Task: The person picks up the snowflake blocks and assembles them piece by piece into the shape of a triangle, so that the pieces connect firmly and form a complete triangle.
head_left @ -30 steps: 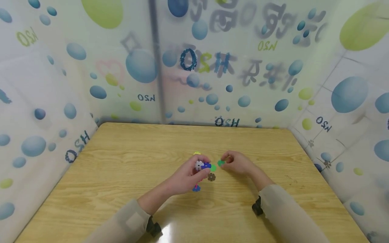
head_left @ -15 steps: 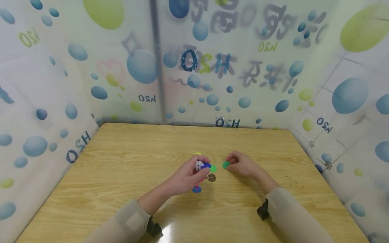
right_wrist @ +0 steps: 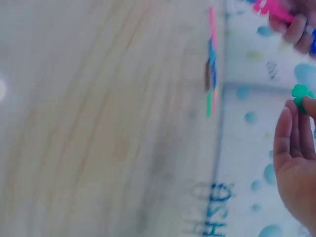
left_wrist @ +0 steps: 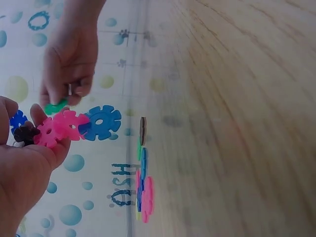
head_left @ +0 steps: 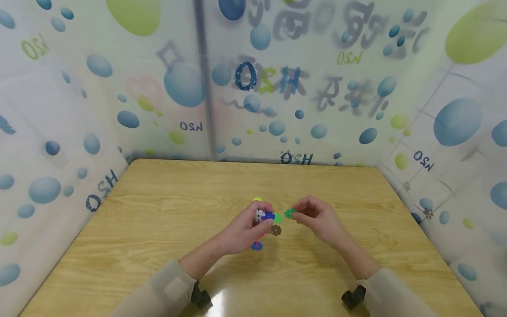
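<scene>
My left hand (head_left: 240, 232) holds a joined cluster of notched plastic snowflake discs above the table. A white disc (head_left: 259, 215) and a dark blue disc (head_left: 268, 216) show beside its thumb; pink discs (left_wrist: 71, 124) and a blue disc (left_wrist: 102, 122) stick out from the cluster in the left wrist view, near a black disc (left_wrist: 24, 134). To the right, my right hand (head_left: 324, 221) pinches a single green snowflake disc (head_left: 289, 213) between thumb and fingers. That disc is close to the cluster; in the head view a gap separates it from the left hand.
Loose discs lie on the wooden table (head_left: 178, 193) beyond and under the left hand, among them a brown disc (head_left: 275, 230), a light green disc (head_left: 278, 218) and a yellow disc (head_left: 257, 200). Patterned curtains (head_left: 166, 132) surround the table's back and sides.
My right hand drew the green disc a little to the right, then brought it back left, and its wrist has swung rightward. The left hand has stayed almost still with the cluster.
</scene>
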A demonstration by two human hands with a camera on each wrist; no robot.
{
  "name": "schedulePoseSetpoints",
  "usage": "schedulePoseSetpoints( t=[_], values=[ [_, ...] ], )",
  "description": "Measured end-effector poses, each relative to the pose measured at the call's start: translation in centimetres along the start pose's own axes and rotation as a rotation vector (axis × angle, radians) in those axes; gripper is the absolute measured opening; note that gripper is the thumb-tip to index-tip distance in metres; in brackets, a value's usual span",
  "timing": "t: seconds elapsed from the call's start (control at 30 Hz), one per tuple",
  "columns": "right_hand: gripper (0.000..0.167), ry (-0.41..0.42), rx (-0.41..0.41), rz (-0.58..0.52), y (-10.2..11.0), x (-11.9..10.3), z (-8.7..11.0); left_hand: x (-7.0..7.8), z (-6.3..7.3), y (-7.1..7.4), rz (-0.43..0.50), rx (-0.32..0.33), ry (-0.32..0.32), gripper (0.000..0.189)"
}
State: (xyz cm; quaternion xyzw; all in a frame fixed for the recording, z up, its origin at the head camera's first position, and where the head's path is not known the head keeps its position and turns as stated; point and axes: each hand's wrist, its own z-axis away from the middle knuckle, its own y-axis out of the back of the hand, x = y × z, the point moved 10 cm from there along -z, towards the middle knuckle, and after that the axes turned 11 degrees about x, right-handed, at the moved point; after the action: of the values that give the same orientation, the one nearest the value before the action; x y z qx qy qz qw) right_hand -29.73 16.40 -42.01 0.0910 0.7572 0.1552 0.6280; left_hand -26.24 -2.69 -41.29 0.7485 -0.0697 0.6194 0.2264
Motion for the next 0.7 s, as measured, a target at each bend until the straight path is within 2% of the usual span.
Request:
schedulePoseSetpoints(
  t=[0.13, 0.27, 0.7],
  values=[
    [0.014, 0.076, 0.01, -0.065, -0.8, -2.4, 1.1, -0.1, 0.1, 0.0, -0.003, -0.002, 0.015, 0.034],
    [0.013, 0.125, 0.009, -0.078, -1.4, -3.8, 1.8, -0.1, 0.2, 0.0, -0.002, -0.003, 0.022, 0.032],
    [0.015, 0.195, 0.061, -0.088, -1.8, -4.9, 2.4, 0.2, 0.1, -0.3, 0.01, -0.013, -0.012, 0.03]
  ],
)
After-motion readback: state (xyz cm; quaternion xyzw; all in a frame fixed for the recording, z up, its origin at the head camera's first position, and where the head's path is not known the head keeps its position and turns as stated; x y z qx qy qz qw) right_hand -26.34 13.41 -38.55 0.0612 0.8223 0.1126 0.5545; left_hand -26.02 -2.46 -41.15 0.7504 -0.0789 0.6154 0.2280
